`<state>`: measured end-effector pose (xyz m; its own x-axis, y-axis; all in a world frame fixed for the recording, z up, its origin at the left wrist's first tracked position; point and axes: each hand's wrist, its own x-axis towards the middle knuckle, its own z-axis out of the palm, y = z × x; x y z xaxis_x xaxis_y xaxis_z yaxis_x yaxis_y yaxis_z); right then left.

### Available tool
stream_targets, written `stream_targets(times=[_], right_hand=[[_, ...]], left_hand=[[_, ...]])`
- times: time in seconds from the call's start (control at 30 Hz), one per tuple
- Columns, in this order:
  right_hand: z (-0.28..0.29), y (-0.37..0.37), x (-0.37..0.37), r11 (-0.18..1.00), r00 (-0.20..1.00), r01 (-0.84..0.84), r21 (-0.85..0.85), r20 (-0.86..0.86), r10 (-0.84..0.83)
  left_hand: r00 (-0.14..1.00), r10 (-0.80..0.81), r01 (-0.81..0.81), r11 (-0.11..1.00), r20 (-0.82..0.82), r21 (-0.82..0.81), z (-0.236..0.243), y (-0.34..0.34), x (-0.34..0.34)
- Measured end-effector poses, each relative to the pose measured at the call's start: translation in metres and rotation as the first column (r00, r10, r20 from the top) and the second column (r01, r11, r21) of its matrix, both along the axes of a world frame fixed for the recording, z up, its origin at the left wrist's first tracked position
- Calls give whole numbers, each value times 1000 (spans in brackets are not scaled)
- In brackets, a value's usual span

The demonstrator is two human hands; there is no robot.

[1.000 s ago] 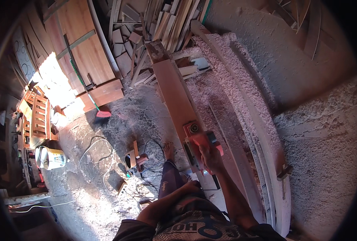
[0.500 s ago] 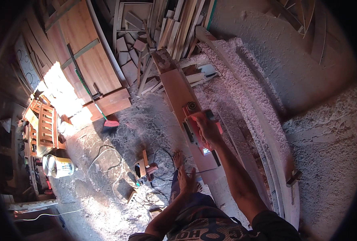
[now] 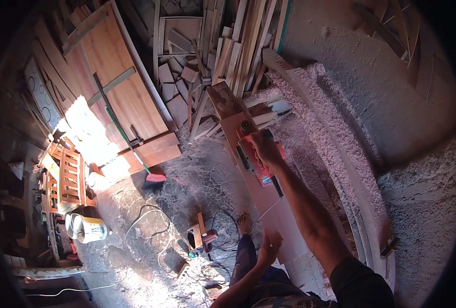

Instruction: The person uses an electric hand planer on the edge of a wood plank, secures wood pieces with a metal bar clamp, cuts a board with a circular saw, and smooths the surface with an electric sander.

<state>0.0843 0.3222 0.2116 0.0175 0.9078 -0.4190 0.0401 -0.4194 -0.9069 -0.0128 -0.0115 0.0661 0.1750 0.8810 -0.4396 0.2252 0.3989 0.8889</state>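
Red planer point(image 3: 259, 169) on board point(image 3: 278, 218), gripped in right fingers point(image 3: 259, 142); left fingers point(image 3: 272, 238): can't tell. Floor point(image 3: 197, 167) around: cables point(image 3: 217, 212), broom point(image 3: 156, 177). Buckets point(image 3: 93, 232): contents unclear.

head view: left head-worn fisheye | faces down, unmirrored | left hand point(image 3: 270, 246), right hand point(image 3: 263, 150) nearer | floor point(image 3: 207, 172) farther

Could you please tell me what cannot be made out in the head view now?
- Underside of the planer: head view, hidden by its body.
- Palm of the right hand: head view, hidden by its own back.
- Whether the left hand holds anything: head view, hidden by its curl.
- Far ends of some strips: head view, cut off by the upper edge.
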Motion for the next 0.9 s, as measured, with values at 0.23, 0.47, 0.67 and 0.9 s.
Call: stream_targets(times=[0.23, 0.47, 0.67, 0.9], right_hand=[[1, 68, -14, 1000, 1000, -8, 14, 7, 8], [5, 121, -24, 1000, 1000, -15, 16, 3, 15], [11, 158, -31, 998, 1000, -22, 62, -8, 23], [9, 169, -21, 986, 999, -22, 167, -26, 27]], left_hand=[[998, -59, 57, 993, -18, -105, 24, 10, -6], [996, -86, 83, 981, -12, -175, 18, 12, -8], [996, -89, 89, 984, 4, -157, 25, 16, -7], [989, -149, 149, 986, 7, -74, 25, 17, -8]])
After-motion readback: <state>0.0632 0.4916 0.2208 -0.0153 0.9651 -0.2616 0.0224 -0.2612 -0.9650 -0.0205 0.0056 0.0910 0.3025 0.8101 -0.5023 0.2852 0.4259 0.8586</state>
